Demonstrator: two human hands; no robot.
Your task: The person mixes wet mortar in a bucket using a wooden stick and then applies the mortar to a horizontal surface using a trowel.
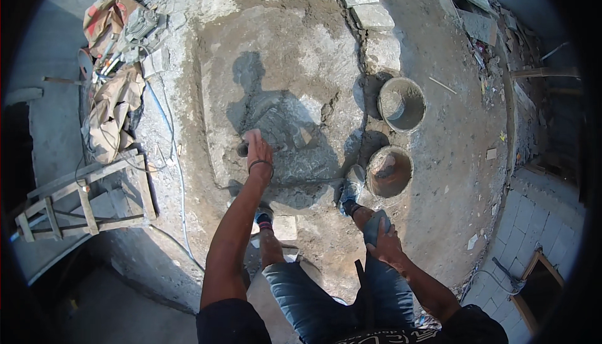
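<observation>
Rough concrete floor (451, 174) surrounds a damp patch (316, 163); over it, the left hand (258, 151) has its grip closed round a dark handle (242, 149). The right hand (387, 247) grips a grey block (375, 225). A shifting shoe (353, 186) could tip the bucket (392, 188).

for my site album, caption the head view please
Left hand holding a dark-handled tool over a rough grey slab, right hand gripping a grey object, two buckets nearby.

Strong sunlight casts crisp shadows on a rough, grey-brown floor (454, 174). At lower right, a pale block wall (523, 222) adjoins a wood-edged dark opening (543, 291); a ladder-like wooden frame (87, 206) lies left.
</observation>
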